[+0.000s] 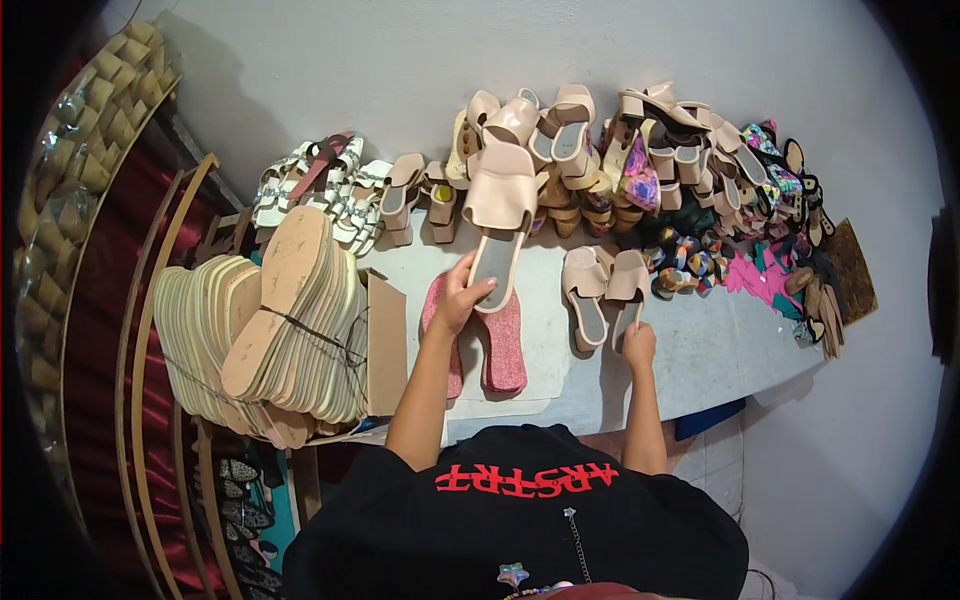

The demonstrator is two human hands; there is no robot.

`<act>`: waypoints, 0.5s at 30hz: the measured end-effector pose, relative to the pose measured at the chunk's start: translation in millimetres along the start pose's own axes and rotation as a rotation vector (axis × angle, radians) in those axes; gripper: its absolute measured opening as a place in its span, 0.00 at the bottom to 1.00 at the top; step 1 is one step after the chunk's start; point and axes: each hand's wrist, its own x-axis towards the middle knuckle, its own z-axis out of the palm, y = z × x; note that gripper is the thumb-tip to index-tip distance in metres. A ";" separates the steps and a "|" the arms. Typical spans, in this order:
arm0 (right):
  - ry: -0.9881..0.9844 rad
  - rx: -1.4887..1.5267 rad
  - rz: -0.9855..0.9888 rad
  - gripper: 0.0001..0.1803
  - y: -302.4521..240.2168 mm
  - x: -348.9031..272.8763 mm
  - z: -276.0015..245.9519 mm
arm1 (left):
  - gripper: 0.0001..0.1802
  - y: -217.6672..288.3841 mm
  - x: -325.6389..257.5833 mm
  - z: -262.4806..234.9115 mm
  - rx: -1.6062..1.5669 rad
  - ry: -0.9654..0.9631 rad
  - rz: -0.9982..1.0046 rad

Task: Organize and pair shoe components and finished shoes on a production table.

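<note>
Centrally, left hand (462,295) gripped a beige open-toe slide sandal (498,205); right hand (638,343) pinched another beige sandal's (628,285) heel on the white tabletop (700,345).

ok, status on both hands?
Left hand gripping heel of beige slide sandal. Right hand on heel of second beige sandal. Pink insoles beneath; nothing blocking.

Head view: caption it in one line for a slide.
Left hand lifts a beige slide sandal over red glittery insoles; right hand touches another beige sandal.
</note>
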 end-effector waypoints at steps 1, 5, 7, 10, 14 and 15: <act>0.046 0.019 -0.050 0.15 0.2 0.3 -0.9 | 0.26 5.3 -1.2 -3.2 0.025 0.031 0.026; 0.237 0.095 -0.363 0.14 -24.9 -9.0 -8.5 | 0.22 23.6 -2.2 -24.5 0.124 0.212 0.084; 0.256 0.483 -0.435 0.15 -49.8 -10.8 -10.0 | 0.21 27.4 6.3 -33.7 0.157 0.307 0.092; 0.032 0.987 -0.431 0.17 -98.0 -20.0 -15.0 | 0.18 22.8 26.2 -62.3 0.257 0.421 0.189; -0.183 1.036 -0.547 0.17 -160.1 -27.4 -22.4 | 0.14 17.4 62.6 -105.4 0.464 0.656 0.190; -0.228 1.056 -0.550 0.16 -173.0 -27.3 -19.6 | 0.14 19.1 72.2 -117.5 0.559 0.688 0.131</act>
